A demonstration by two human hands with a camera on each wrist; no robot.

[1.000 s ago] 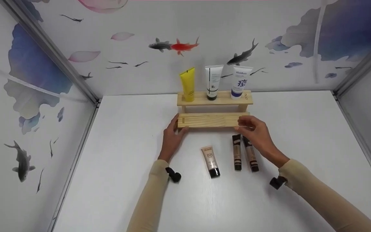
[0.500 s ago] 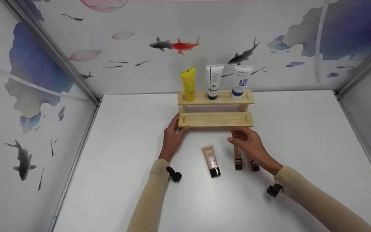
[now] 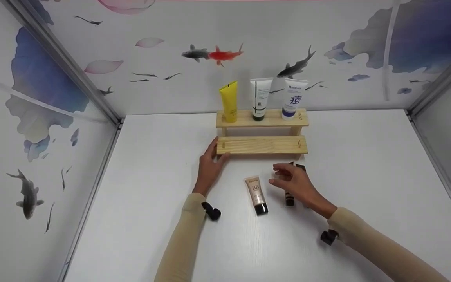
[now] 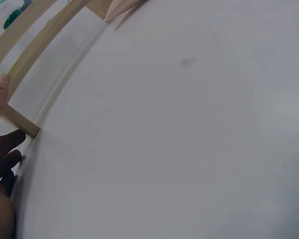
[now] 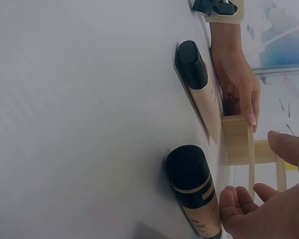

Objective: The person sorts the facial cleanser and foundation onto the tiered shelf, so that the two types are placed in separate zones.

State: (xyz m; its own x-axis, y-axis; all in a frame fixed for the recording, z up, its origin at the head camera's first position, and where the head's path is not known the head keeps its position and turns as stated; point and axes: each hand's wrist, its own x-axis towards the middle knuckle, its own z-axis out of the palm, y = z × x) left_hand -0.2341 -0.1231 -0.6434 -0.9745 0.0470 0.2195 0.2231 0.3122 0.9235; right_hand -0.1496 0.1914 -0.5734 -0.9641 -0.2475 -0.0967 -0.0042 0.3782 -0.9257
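Note:
My left hand (image 3: 209, 169) holds the left end of the light wooden two-step rack (image 3: 262, 145), its thumb at the front edge of the lower shelf. My right hand (image 3: 296, 185) hovers over two dark-capped brown tubes (image 3: 289, 199) lying on the table, its fingers loosely bent and nothing between them. It partly hides both tubes in the head view. Between the hands lies a beige BB cream tube (image 3: 255, 192) with a black cap, pointing toward me. In the right wrist view, one brown tube (image 5: 202, 219) lies just beside the right fingertips (image 5: 230, 199).
On the rack's upper step stand a yellow tube (image 3: 229, 102), a white tube with a dark cap (image 3: 260, 98) and a white-and-blue tube (image 3: 293, 100). The white table (image 3: 151, 156) meets printed wall panels (image 3: 163, 94) at the back and sides.
My right hand has left the right end of the lower shelf and come back toward me and slightly left, over the brown tubes. My left hand stays at the rack.

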